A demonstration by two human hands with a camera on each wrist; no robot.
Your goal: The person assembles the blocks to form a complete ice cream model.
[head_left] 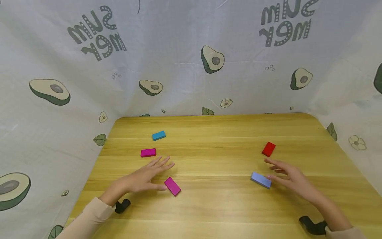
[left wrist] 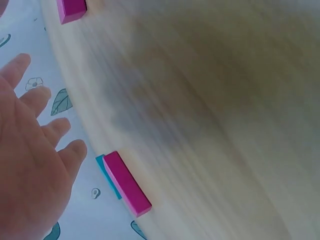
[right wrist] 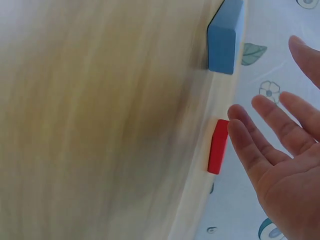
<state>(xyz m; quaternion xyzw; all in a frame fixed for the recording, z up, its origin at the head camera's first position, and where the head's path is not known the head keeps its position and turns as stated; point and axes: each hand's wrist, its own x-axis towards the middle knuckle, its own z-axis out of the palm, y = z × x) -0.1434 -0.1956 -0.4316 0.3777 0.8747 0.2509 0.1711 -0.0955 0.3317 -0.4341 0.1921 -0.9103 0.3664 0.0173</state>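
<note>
Periwinkle block (head_left: 260, 180) beside right hand (head_left: 294, 180); magenta block (head_left: 172, 186) beside left hand (head_left: 143, 177).

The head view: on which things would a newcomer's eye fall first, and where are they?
Probably on the bright red rectangular block at the right of the yellowish wood-grain table, just beyond the right hand. Next, perhaps, the magenta rectangular block by the thumb of the left hand. Behind the table, the pale avocado-print cloth also stands out.

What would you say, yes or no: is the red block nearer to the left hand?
No, the red block lies just beyond the right hand, while the left hand is well away from it.
</note>
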